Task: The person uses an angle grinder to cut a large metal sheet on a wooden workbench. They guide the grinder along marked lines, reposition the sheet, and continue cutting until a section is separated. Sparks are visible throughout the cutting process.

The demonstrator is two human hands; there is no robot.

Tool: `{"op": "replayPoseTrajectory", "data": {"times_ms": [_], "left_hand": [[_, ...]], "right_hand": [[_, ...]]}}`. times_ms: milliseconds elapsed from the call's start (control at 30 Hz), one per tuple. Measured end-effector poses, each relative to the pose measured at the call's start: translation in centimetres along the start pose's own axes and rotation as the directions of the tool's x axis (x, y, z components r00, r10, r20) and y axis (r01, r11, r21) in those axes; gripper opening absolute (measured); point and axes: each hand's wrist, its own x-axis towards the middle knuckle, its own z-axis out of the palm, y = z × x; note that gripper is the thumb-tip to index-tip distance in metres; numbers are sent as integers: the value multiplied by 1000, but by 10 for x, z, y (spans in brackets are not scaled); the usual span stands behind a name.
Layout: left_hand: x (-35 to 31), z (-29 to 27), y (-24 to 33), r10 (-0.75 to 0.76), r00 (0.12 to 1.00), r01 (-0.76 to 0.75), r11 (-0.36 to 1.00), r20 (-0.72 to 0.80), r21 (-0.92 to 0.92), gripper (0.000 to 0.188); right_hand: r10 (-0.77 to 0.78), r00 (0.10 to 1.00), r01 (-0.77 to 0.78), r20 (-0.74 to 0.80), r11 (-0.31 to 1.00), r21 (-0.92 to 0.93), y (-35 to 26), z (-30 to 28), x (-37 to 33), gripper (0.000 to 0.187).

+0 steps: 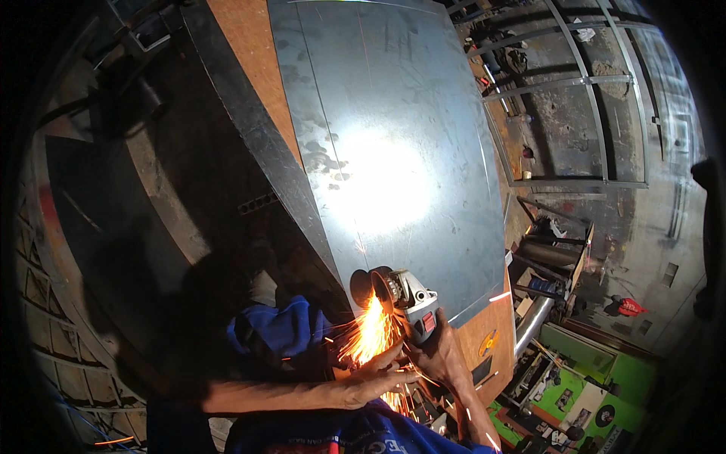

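An angle grinder [417, 303] with a grey head and a round cutting disc [362, 286] works at the near edge of a large steel sheet [431, 250]. Orange sparks [374, 333] stream from the disc toward my body. My right hand [445, 356] is wrapped round the grinder's body from the right. On the left, my left hand [374, 384] reaches across just below the tool, its fingers apart and stretched toward the grinder's rear, among the sparks. Whether its fingertips touch the tool I cannot tell. A thin scribed line runs lengthwise along the sheet.
The sheet lies on a brown wooden board [240, 34], with a dark metal strip [234, 98] along its left. A blue cloth [280, 329] is left of the sparks. At right stand a metal frame [588, 79], a yellow disc [488, 343] and a cluttered green surface [560, 405].
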Motion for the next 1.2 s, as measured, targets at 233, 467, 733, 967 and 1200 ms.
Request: {"op": "replayPoseTrajectory", "data": {"times_ms": [233,467,733,967,1200], "left_hand": [[4,-3,-4,81,997,-81,997,3,15,82],[3,-2,-2,-21,997,21,1000,-73,1,82],[1,-5,2,57,998,-57,998,-16,-10,91],[-2,-5,7,48,998,-48,999,-43,1,92],[-1,-5,9,119,993,-119,993,8,-6,88]], "right_hand": [[73,996,-72,57,997,-19,3,-1,6,83],[67,996,-68,51,998,10,-3,-2,7,79],[107,992,-106,66,994,-26,-5,-3,10,79],[33,999,-33,25,999,-10,-12,-4,12,75],[10,1000,-10,10,1000,2,-20,-5,14,67]]}}
